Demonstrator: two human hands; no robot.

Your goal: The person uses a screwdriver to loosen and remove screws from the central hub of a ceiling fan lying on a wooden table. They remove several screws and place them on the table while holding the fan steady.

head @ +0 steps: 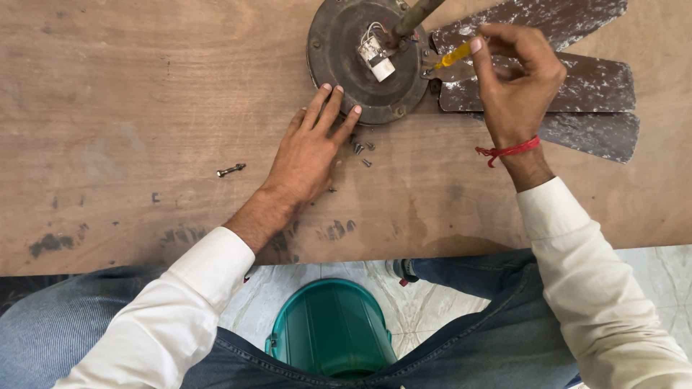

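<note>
Lone bolt (pixel 231 170) on wood tabletop (pixel 108 94), teal bucket (pixel 331 328) on pale tiled floor (pixel 425 302) below

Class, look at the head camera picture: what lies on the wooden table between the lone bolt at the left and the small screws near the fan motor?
In the head view, the left hand lies between the lone bolt and the small screws, flat on the wooden table, fingertips touching the fan motor.

Yellow screwdriver (pixel 455 55); white-speckled brown fan blades (pixel 577 79); green bucket (pixel 331 328)

Left of the round rusty metal fan motor (pixel 367 61), bare wooden tabletop (pixel 144 86) lies open; one loose bolt (pixel 231 170) and small scattered screws (pixel 362 153) interrupt it.
</note>
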